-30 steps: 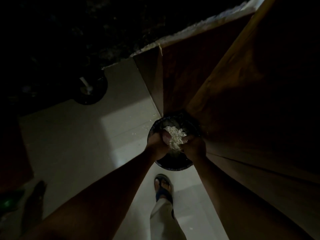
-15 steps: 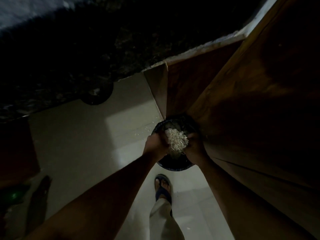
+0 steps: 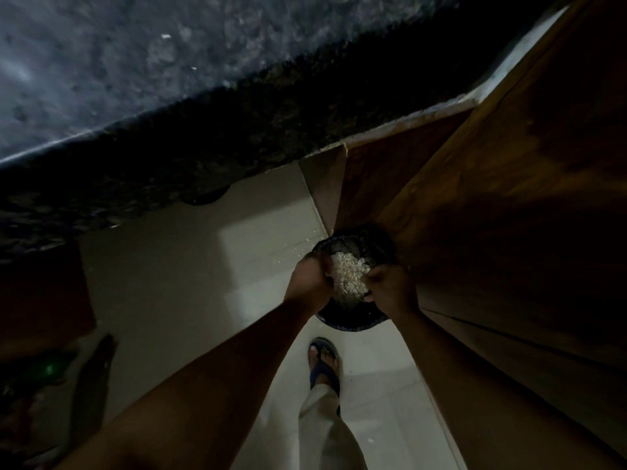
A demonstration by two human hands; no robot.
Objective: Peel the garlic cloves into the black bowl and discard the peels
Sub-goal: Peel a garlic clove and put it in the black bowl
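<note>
While both hands are cupping a pale heap of peels [image 3: 347, 274], the left hand [image 3: 310, 279] and right hand [image 3: 390, 288] are curling their fingers in around it from either side, pressing it between them. Below the fingers a black bin [image 3: 349, 315] is sitting on the floor [image 3: 203, 266], close against a wooden cabinet [image 3: 492, 198]. Flakes are already lying past the left fingers, so I think any loosening risks more peels drifting wide of the bin. No bowl is showing.

home kitchen | stone countertop [image 3: 118, 72] | wooden cabinet [image 3: 509, 198] | tiled floor [image 3: 190, 286]
</note>
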